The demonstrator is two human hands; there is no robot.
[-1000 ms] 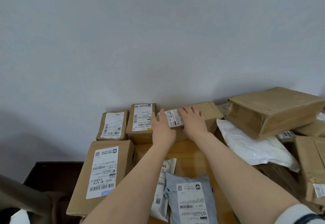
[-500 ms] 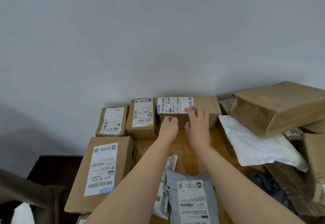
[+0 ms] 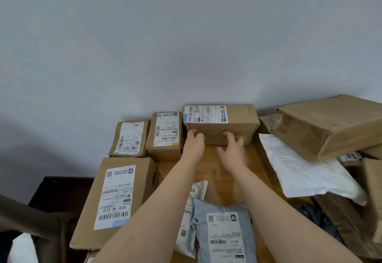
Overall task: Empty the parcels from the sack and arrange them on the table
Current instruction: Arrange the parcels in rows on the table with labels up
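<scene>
Centrally, 1 brown carton (image 3: 227,132) stands at the back of the wooden bench (image 3: 219,176), its far side against the grey wall (image 3: 186,45) and a white shipping label (image 3: 205,114) on its top. The left hand (image 3: 193,147) lies at the carton's near-left lower corner, its fingers (image 3: 199,137) curled with the knuckles against the cardboard; whether they grip cannot be told. The right hand (image 3: 231,152) sits before the middle of the near face, fingers (image 3: 234,137) loosely bent, slightly blurred and clasping nothing.

Left of the carton, 2 smaller labelled parcels line the wall: the middle box (image 3: 165,136) just beside the carton, then the end box (image 3: 129,138). Nearer the viewer, a large flat box (image 3: 115,198) lies label up at the bench's left edge. A grey mailer bag (image 3: 223,233) lies at the near edge between the forearms, overlapping a small white mailer (image 3: 197,190) partly hidden by the left forearm. On the right, a white poly bag (image 3: 299,171) lies beneath a tilted, taped brown parcel (image 3: 330,124).
</scene>
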